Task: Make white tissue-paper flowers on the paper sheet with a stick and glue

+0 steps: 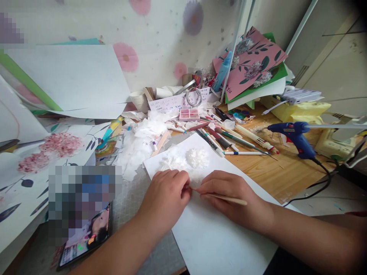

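Observation:
My right hand (232,191) is closed on a thin wooden stick (231,199), its flat, wider end pointing right. The stick's narrow tip meets the fingers of my left hand (164,198), which are curled together; whatever they pinch is hidden. Both hands rest low over a white sheet of paper (220,244). Just beyond the fingers lie a round ruffled white paper flower (197,157) and a looser white ruffled cluster (172,162). Some more white fluffy material (196,177) shows between my hands.
A blue glue gun (299,137) with its cord lies right. Pens and brushes (229,139) spread behind the sheet, near a pink palette (189,114). Crumpled white tissue (137,145) is heaped left. A phone (94,236) and flower artwork (57,149) sit at left.

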`<state>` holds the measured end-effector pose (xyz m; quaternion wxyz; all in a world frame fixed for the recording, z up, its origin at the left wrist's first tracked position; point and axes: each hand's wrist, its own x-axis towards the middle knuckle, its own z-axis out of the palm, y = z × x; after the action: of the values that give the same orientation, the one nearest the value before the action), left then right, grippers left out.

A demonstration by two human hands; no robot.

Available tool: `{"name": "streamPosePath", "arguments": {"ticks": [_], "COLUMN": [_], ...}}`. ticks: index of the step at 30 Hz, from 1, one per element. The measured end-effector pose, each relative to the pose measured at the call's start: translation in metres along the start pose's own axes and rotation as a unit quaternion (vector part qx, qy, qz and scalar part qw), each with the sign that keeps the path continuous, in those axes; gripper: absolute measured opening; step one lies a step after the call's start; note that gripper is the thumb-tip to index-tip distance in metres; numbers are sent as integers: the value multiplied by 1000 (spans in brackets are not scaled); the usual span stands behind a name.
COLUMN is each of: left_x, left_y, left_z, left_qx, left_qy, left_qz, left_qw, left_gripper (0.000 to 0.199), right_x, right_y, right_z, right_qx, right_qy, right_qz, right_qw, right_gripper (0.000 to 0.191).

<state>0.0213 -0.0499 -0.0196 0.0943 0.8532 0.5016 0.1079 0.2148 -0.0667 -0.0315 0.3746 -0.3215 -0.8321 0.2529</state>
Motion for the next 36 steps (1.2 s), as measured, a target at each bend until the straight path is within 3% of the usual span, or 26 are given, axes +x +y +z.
{"name": "streamPosePath", "arguments": {"ticks": [3,13,19,26,28,32,36], "left_x": [0,0,-1,1,2,-4,-15], "left_y": [-1,-3,-5,-8,-11,-9,9], "left_z": [1,0,-2,-9,-17,-28,-22], "left_qx": [4,4,16,19,29,24,-21], "left_qy": [-5,13,-21,-34,-13,104,141], "left_qz": [10,8,43,31,9,-37,53], "left_qw": [1000,1000,999,999,999,994,988], "left_gripper": [11,11,14,17,18,17,16], "right_x": [-1,1,-2,-6,-7,0,43], "right_y": [1,-1,-3,-4,-6,-5,6], "right_z": [-1,1,-3,-13,-25,-54,-61], "right_qx": [-9,-80,-62,13,7,13,-80], "right_qy": [28,-49,-60,42,77,109,62], "right_qz": [11,-16,-26,8,25,20,46], "right_qw": [1000,995,996,999,997,994,994], "right_gripper": [10,17,18,12,12,21,32]}}
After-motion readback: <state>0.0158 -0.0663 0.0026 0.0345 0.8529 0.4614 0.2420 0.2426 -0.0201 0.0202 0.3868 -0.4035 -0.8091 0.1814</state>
